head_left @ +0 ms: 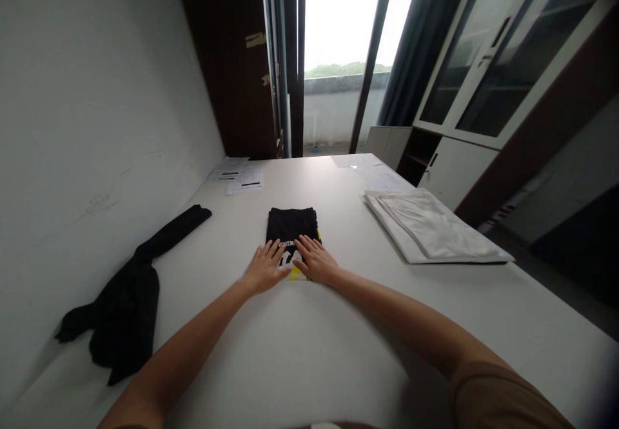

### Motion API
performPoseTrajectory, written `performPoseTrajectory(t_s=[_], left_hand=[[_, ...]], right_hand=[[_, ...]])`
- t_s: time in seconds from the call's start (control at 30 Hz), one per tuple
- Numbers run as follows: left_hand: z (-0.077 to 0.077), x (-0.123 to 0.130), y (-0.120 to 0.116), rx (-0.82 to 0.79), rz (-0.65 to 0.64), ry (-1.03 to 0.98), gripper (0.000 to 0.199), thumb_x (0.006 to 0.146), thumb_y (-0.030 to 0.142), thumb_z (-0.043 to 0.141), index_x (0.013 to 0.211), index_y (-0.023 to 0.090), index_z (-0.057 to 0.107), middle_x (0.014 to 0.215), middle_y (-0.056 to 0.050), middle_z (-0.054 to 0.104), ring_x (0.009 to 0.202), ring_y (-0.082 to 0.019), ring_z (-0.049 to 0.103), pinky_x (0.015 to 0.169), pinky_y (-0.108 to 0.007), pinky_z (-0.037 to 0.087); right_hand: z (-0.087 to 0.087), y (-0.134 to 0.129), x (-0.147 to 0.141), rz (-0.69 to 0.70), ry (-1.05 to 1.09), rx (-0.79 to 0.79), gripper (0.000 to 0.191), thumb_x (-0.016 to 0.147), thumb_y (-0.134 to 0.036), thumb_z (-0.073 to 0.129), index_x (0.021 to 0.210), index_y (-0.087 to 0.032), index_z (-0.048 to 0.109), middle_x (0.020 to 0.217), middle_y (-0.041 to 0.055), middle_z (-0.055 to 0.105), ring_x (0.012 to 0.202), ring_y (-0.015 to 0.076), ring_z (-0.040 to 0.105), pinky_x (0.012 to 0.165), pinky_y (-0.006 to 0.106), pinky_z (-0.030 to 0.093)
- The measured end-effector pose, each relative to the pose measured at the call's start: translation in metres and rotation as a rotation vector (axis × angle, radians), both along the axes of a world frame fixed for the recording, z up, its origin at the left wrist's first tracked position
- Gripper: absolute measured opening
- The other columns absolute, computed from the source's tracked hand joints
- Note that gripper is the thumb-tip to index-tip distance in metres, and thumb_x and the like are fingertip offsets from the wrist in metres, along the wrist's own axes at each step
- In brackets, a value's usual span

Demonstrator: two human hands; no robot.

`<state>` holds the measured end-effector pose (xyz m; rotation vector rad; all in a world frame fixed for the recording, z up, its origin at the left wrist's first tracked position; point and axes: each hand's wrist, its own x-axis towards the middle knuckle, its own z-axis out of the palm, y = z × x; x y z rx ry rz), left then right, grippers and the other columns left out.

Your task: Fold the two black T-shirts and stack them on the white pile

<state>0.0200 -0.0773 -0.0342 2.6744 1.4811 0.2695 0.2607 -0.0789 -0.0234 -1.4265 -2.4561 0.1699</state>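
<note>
A black garment (291, 223) with white lettering and a yellow patch lies folded into a small rectangle on the white table (290, 345). My left hand (265, 266) rests flat on its lower left part, fingers spread. On its lower right part lies my right hand (315, 259), also flat with the fingers apart. Neither hand grips the cloth. Between the two hands part of the white print and the yellow patch shows; the rest of the print is hidden under the fingers.
A crumpled black garment (128, 306) lies at the left by the wall. Folded white cloth (435, 226) sits on the right side. Papers (245, 176) lie at the far left corner, with more sheets (377, 172) at the far right. Beyond stands a white cabinet (457, 171).
</note>
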Motion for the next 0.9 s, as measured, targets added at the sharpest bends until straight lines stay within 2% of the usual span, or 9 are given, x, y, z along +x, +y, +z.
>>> performPoseTrajectory(t_s=[0.13,0.27,0.4,0.5,0.63,0.8,0.9], left_hand=[[0.006,-0.005,0.0,-0.017,-0.056,0.023,0.082,0.098,0.07,0.04,0.165,0.026,0.02,0.171,-0.007,0.016,0.158,-0.031,0.01,0.125,-0.056,0.013],[0.009,-0.006,-0.001,-0.019,-0.059,0.034,0.085,0.097,0.072,0.042,0.164,0.025,0.02,0.171,-0.007,0.016,0.158,-0.031,0.01,0.126,-0.055,0.012],[0.008,-0.005,-0.003,0.021,-0.022,0.021,0.085,0.097,0.072,0.042,0.163,0.022,0.025,0.17,-0.009,0.02,0.157,-0.03,0.014,0.126,-0.055,0.013],[0.009,-0.007,-0.006,0.058,-0.048,0.007,0.082,0.098,0.069,0.041,0.163,0.02,0.025,0.169,-0.01,0.023,0.157,-0.028,0.017,0.126,-0.054,0.013],[0.009,-0.009,-0.006,0.067,-0.138,0.001,0.079,0.1,0.065,0.043,0.163,0.021,0.025,0.168,-0.008,0.025,0.157,-0.026,0.018,0.127,-0.051,0.014],[0.005,-0.01,-0.005,0.073,-0.136,-0.018,0.08,0.1,0.065,0.043,0.163,0.021,0.025,0.168,-0.009,0.025,0.157,-0.027,0.018,0.126,-0.052,0.016],[0.007,-0.009,-0.006,0.081,-0.139,-0.031,0.078,0.101,0.063,0.043,0.164,0.021,0.023,0.168,-0.01,0.025,0.157,-0.027,0.018,0.126,-0.052,0.015]], right_hand=[[0.002,-0.002,0.008,0.07,-0.004,-0.04,0.078,0.101,-0.065,0.04,0.163,-0.019,0.028,0.168,0.0101,0.021,0.156,0.0269,0.015,0.127,0.046,0.015],[0.002,0.0,0.011,0.098,-0.005,-0.062,0.085,0.098,-0.069,0.044,0.164,-0.019,0.025,0.169,0.0112,0.018,0.157,0.0282,0.014,0.127,0.047,0.014],[0.004,-0.004,0.01,0.083,0.007,-0.053,0.087,0.097,-0.071,0.045,0.163,-0.019,0.027,0.168,0.0121,0.02,0.156,0.0298,0.016,0.127,0.048,0.016],[0.009,-0.011,0.008,0.119,0.011,-0.025,0.089,0.095,-0.074,0.044,0.163,-0.019,0.028,0.167,0.0124,0.023,0.155,0.03,0.019,0.127,0.049,0.016],[0.013,-0.014,0.006,0.198,-0.017,-0.025,0.087,0.097,-0.075,0.04,0.163,-0.018,0.03,0.167,0.0123,0.025,0.154,0.0296,0.023,0.127,0.048,0.016],[0.014,-0.013,0.006,0.206,-0.023,0.003,0.091,0.095,-0.077,0.041,0.164,-0.019,0.027,0.168,0.0117,0.02,0.156,0.0308,0.015,0.127,0.051,0.014],[0.014,-0.014,0.005,0.205,-0.022,0.011,0.085,0.099,-0.072,0.037,0.164,-0.018,0.025,0.168,0.0127,0.019,0.156,0.0304,0.014,0.127,0.052,0.013]])
